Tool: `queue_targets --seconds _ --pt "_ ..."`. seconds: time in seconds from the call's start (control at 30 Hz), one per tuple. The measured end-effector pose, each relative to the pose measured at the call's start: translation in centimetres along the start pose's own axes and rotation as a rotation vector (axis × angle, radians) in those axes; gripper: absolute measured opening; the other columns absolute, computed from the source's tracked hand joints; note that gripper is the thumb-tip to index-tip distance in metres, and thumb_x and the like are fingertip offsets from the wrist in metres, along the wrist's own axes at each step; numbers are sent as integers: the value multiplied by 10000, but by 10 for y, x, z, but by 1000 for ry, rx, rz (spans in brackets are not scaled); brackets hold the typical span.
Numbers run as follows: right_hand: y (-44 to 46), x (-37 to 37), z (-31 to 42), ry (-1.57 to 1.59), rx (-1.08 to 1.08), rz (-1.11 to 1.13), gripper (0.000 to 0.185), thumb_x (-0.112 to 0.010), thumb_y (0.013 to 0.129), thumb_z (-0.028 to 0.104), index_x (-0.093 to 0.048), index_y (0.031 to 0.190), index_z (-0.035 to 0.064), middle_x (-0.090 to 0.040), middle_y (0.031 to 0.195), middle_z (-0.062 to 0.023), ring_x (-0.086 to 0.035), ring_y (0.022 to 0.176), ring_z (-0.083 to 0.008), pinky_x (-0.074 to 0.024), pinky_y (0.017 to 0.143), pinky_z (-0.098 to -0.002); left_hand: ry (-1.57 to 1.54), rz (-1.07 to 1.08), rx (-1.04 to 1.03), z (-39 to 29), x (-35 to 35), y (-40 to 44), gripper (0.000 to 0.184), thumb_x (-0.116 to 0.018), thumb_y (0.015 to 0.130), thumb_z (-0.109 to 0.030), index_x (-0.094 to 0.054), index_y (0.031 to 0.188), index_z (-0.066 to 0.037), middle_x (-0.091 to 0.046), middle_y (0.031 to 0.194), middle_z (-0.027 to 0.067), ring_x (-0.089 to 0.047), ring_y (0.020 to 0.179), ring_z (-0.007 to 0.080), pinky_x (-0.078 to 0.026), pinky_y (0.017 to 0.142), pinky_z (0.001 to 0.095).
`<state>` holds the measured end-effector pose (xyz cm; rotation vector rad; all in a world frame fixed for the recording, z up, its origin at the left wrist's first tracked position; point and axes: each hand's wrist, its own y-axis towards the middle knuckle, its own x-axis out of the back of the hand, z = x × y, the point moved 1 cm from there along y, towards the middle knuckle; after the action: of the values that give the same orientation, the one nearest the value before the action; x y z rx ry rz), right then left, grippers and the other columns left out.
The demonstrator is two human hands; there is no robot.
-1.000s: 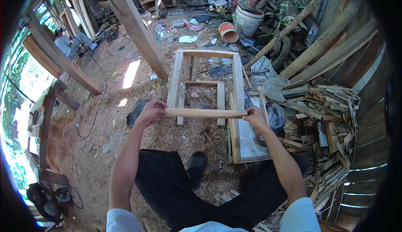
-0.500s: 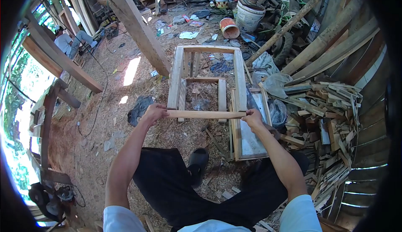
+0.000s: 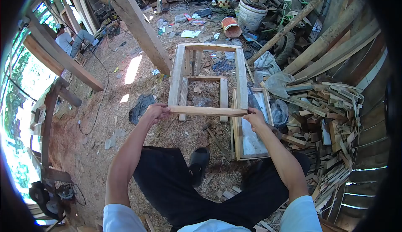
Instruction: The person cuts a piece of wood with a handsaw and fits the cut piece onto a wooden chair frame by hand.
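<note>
A narrow wooden rail (image 3: pixel 207 111) lies level across the near end of a wooden frame (image 3: pixel 176 73), meeting or overlapping the ends of its two side pieces. My left hand (image 3: pixel 157 112) is closed on the rail's left end. At the opposite end, the fingers of my right hand (image 3: pixel 256 118) pinch the rail beside the frame's right corner. Whether the rail's ends sit in joints cannot be made out. Lower parts of the frame, including an inner crosspiece (image 3: pixel 205 78), show through the opening.
A framed panel (image 3: pixel 253 142) leans by my right knee, near a heap of wood offcuts (image 3: pixel 331 123). A thick post (image 3: pixel 136 27) slants beyond the frame. Buckets (image 3: pixel 250 16) and litter lie farther back. Another person (image 3: pixel 65 41) sits at far left. A cable (image 3: pixel 106 81) crosses the ground.
The rail has moved slightly away from me, up against the near ends of the frame's side pieces. Both hands keep their hold.
</note>
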<state>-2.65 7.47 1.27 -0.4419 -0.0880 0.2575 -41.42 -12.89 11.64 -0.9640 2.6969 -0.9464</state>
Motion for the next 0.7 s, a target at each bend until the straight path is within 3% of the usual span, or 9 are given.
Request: queue_targets --seconds 0.07,0.27,0.37,0.43,0.7 --pt "-3 -2 3 -2 -15 -17 473 -665 709 -162 -598 1163 -46 -647 996 -118 -637 923 -213 -542 794 -291 30 25 -17 -1 -2 -3 485 -660 889 26 -471 1327 113 -599 1198 227 -662 1009 293 -587 884 374" --pt "5 3 -4 33 -19 6 444 -711 680 -96 -639 1115 -45 -660 1016 -121 -618 856 -197 -507 736 -308 91 21 -69 1 -1 4 376 -666 873 49 -556 1223 131 -633 1127 213 -676 963 287 -597 851 357" --pt "3 2 0 -4 7 -7 409 -704 690 -85 -649 1093 -43 -665 973 -114 -619 814 -184 -503 692 -302 161 -48 -106 0 -4 1 306 -670 869 49 -592 1157 116 -643 1080 203 -686 924 281 -614 778 355" --pt "4 3 -3 -62 10 -22 390 -700 696 -81 -655 1081 -42 -667 952 -107 -620 802 -177 -501 679 -297 212 -69 -199 4 -2 9 293 -719 819 48 -646 1103 62 -688 938 165 -705 733 230 -614 643 309" --pt "2 0 1 8 77 -75 320 -682 717 -71 -673 1035 -35 -664 884 -67 -606 759 -145 -491 661 -281 240 -107 -200 -2 -4 4 244 -760 762 55 -680 992 59 -693 887 142 -707 742 222 -620 641 310"
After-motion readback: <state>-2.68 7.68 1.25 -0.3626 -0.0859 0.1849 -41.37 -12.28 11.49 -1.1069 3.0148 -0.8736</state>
